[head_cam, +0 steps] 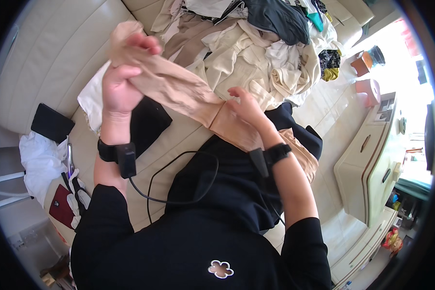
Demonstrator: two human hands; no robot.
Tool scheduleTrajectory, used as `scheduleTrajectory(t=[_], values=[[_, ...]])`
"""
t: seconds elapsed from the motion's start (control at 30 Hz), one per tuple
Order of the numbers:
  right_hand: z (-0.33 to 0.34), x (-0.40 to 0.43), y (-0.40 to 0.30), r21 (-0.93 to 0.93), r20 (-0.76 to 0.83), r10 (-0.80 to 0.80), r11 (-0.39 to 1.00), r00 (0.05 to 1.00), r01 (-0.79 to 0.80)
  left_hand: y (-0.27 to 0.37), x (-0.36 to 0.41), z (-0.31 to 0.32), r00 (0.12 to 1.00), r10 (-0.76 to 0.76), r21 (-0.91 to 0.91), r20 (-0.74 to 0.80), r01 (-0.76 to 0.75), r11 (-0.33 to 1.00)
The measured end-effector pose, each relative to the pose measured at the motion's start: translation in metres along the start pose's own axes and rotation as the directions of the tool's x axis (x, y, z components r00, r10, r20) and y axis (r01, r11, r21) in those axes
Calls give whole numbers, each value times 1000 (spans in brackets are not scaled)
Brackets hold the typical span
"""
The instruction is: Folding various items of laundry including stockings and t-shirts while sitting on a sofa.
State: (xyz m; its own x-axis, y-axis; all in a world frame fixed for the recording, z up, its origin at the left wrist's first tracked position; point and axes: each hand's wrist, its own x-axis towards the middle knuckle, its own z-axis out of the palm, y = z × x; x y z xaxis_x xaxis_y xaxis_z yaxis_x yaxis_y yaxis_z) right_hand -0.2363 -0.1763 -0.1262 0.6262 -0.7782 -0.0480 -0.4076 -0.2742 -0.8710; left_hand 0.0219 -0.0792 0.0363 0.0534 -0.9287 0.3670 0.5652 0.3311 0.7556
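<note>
A skin-toned stretch garment, apparently tights, runs diagonally from upper left down to my lap. My left hand grips its raised end, with fabric passing between thumb and blurred fingers. Lower down, beside a darker seam, my right hand holds the cloth by its upper edge; its grip is partly hidden. The stretch between both hands looks fairly taut. More of the tan fabric hangs past my right forearm over my black-clothed lap. Beneath my left hand, a folded black cloth and a white cloth lie on the sofa.
A large heap of clothes covers the sofa ahead. To the left are a black tablet-like object, a white plastic bag and a dark red item. Cabinets and a pink stool stand right. Wristband cables loop before me.
</note>
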Motion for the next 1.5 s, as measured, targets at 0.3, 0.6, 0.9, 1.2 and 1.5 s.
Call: scheduleTrajectory(t=[0.3, 0.6, 0.9, 1.2, 1.5], values=[[-119, -152, 1, 884, 59, 254, 435, 965, -168, -148, -2, 162, 763, -308, 386, 568, 84, 919], [-126, -242, 40, 989, -11, 482, 133, 876, -61, -253, -45, 141, 620, -285, 551, 731, -290, 783], [-157, -239, 11, 560, 16, 554, 684, 832, -467, -215, -31, -57, 624, -737, 888, -260, 454, 72], [-145, -226, 4, 28, 54, 583, 811, 811, -585, -239, -56, -38, 358, -907, -12, -223, 929, 370], [-153, -220, 0, 159, -110, 529, 845, 841, -511, -244, -72, -42, 796, -520, 246, -308, 595, 765]])
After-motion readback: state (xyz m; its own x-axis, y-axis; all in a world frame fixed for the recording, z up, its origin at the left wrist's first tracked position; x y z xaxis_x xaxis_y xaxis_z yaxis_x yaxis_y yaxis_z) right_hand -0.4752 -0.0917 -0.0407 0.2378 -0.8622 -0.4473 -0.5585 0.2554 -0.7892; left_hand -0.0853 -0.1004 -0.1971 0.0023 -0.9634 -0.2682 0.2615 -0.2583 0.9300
